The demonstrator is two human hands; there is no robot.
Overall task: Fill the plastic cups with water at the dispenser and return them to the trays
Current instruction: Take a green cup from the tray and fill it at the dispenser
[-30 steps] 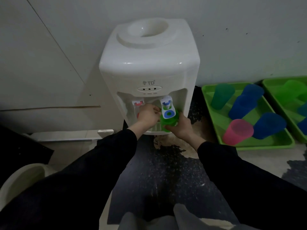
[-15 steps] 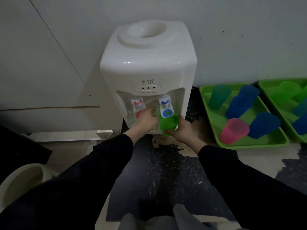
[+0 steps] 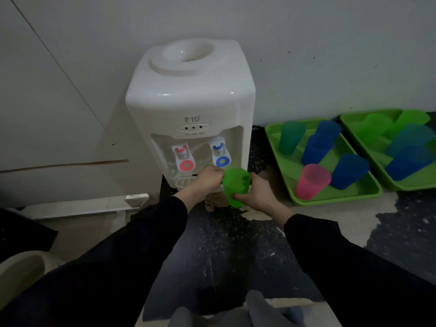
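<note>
- Green cup (image 3: pixel 236 185) sits upright in the right hand (image 3: pixel 258 197), whose fingers wrap its lower wall, just in front of the dispenser (image 3: pixel 191 97), below the blue tap (image 3: pixel 220 153).
- Left hand (image 3: pixel 208 178) lies curled against the cup's rim; whether it grips, I cannot tell.
- Filling looks finished; next, carry it level to the near tray (image 3: pixel 342 197).

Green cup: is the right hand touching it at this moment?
Touching. The head view shows the right hand with its fingers curled round the lower part of the green cup, and no gap between them.
</note>
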